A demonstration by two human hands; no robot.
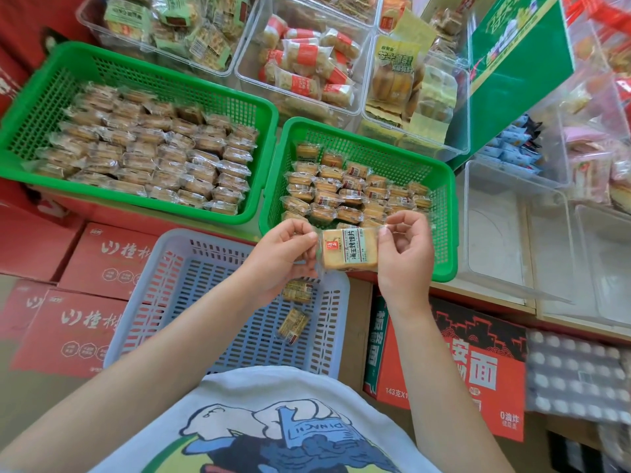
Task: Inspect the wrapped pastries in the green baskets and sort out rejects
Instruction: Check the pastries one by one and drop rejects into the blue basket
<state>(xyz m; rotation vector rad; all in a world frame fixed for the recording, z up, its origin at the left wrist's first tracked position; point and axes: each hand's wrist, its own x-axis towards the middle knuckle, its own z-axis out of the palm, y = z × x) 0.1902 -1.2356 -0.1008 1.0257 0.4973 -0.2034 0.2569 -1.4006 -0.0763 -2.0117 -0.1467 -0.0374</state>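
Note:
A wrapped pastry (348, 249) with a printed label is held between both hands, above the near edge of the right green basket (444, 213). My left hand (280, 257) pinches its left wrapper end and my right hand (404, 254) pinches its right end. The right green basket holds several wrapped pastries (345, 196) in its left half. The left green basket (37, 107) is packed with several rows of wrapped pastries (146, 155). A pale blue basket (164, 285) below my hands holds two wrapped pastries (293, 324).
Clear bins of other packaged snacks (307, 66) stand behind the green baskets. Empty clear bins (505, 240) sit at the right. Red cartons (68, 329) lie at the left under the blue basket, and a red noodle carton (478, 377) at the lower right.

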